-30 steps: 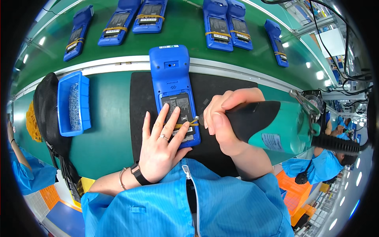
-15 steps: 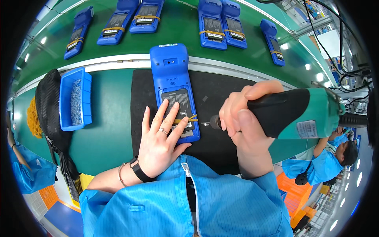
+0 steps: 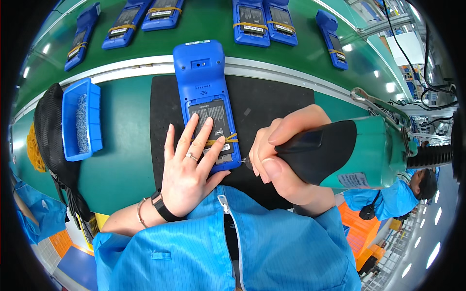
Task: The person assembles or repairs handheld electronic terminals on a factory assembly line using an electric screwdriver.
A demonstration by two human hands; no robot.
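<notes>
Rests the left hand (image 3: 185, 175), fingers spread wide, over the battery (image 3: 215, 114) of the blue device (image 3: 204, 92), mid-frame. Grips a green-and-black screwdriver (image 3: 349, 150) in the curled fingers of the right hand (image 3: 287, 183), tip (image 3: 244, 160) near the device's lower right corner, contact unclear. Could scratch the device or snag the rubber band (image 3: 229, 139) by slipping from a slanted hold. Left of frame: blue bin (image 3: 97, 119) of small silvery pieces (image 3: 82, 121), perhaps screws.

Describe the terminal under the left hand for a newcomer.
On the green workbench lies a black mat. The blue handheld terminal lies there, under the left hand. Six similar neighbours lie beyond the white rail; only this one is on the mat.
</notes>
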